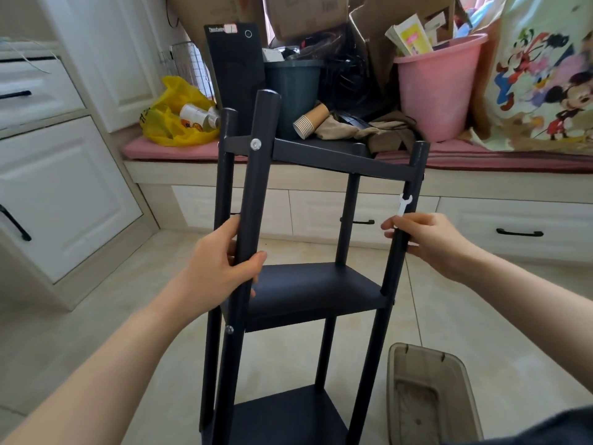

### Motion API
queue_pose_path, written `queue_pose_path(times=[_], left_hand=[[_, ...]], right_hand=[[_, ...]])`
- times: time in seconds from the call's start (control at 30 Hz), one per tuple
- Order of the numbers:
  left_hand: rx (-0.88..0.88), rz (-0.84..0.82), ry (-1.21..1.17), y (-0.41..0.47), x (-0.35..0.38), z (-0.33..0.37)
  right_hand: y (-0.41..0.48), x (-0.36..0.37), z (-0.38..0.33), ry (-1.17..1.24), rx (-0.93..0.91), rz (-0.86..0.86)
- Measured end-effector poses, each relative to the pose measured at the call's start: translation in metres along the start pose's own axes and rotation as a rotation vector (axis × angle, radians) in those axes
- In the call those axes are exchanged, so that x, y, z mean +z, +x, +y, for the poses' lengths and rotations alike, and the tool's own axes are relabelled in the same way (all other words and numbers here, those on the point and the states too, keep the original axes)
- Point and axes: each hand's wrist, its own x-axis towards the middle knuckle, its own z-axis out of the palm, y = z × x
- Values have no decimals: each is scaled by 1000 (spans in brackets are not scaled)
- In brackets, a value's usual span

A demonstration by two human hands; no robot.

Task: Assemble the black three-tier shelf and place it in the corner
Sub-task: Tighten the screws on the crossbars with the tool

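The black three-tier shelf [308, 290] stands upright on the tiled floor in front of me, all three boards fixed between four round posts. My left hand [221, 268] grips the near left post just above the middle board. My right hand [430, 242] grips the near right post at about the same height and also pinches a small white flat wrench [403, 205] against it. Silver bolt heads show on the near left post at the top board and the middle board. The bottom of the shelf runs out of view.
A window bench with a pink cushion [167, 149] lies behind the shelf, loaded with a pink bucket [439, 91], a dark bin [293, 88], paper cups [309, 122], a yellow bag [175, 118] and cardboard boxes. White cabinets [64, 194] stand on the left. A grey-brown plastic basin [430, 396] sits on the floor at lower right.
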Motion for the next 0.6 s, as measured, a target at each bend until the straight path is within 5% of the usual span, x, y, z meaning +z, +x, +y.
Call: queue_pose_path(times=[0.3,0.6], left_hand=[[-146,267,238,16,-40,-42],[-278,325,84,16,-51,-71]], right_hand=[[-26,37,-19,-51,-226,12],[-53,62,-49,83,-348,-86]])
